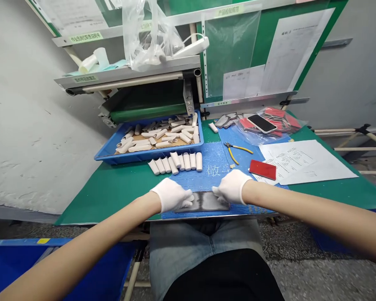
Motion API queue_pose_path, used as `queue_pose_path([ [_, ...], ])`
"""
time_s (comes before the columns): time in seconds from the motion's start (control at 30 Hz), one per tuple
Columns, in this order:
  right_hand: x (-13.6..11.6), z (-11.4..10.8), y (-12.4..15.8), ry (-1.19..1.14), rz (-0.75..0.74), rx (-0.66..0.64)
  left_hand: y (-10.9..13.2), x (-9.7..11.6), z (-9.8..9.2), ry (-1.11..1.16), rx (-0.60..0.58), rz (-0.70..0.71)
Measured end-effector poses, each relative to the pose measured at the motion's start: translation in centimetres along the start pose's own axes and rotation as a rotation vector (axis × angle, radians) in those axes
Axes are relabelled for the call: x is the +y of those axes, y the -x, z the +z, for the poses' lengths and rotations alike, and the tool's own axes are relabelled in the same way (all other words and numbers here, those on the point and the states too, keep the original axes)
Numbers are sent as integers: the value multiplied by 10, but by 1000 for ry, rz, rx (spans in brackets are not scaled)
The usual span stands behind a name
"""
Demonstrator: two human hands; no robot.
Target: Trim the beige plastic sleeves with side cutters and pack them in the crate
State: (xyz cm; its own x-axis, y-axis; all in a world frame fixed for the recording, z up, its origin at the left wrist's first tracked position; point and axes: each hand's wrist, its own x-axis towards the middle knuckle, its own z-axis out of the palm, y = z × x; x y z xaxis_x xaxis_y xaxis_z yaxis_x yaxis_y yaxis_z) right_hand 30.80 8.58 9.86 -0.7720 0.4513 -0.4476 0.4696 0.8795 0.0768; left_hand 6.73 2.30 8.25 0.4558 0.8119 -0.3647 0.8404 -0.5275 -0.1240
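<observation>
Both my hands wear white gloves and rest on a flat dark grey sheet (pixel 203 201) lying at the near edge of a blue cutting mat (pixel 203 184). My left hand (pixel 171 195) grips the sheet's left end, with the fingers curled over it. My right hand (pixel 232 187) presses on its right end. Part of the sheet is hidden under my gloves. Just beyond my hands, a row of several white rolled tubes (pixel 175 163) lies on the mat.
A blue tray (pixel 148 154) of similar white rolls stands on the green bench (pixel 113 192) at the back. Yellow-handled pliers (pixel 233 148), a red pad (pixel 263 169), printed papers (pixel 307 163) and a phone (pixel 261 123) lie to the right. Shelves and a conveyor rise behind.
</observation>
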Motion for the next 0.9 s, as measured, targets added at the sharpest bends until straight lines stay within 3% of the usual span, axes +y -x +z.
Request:
queue_pose_path([
  [0.17, -5, 1, 1, -17, -18, 24, 5, 2, 4, 2, 58, 4],
  [0.37, -12, 2, -1, -25, -5, -7, 14, 4, 4, 74, 33, 19],
  [0.53, -14, 1, -2, -16, 15, -34, 14, 1, 4, 1, -75, -17],
  [0.67, -21, 2, -8, -13, -14, 35, 9, -1, 13, -13, 10, -36],
  [0.8, -11, 20, 18, -13, 54, 4, 35, -5, 28, 58, -31, -59],
  [0.9, 6, 33, 49, -75, 162, -2, 65, -10, 28, 40, -40, -173],
])
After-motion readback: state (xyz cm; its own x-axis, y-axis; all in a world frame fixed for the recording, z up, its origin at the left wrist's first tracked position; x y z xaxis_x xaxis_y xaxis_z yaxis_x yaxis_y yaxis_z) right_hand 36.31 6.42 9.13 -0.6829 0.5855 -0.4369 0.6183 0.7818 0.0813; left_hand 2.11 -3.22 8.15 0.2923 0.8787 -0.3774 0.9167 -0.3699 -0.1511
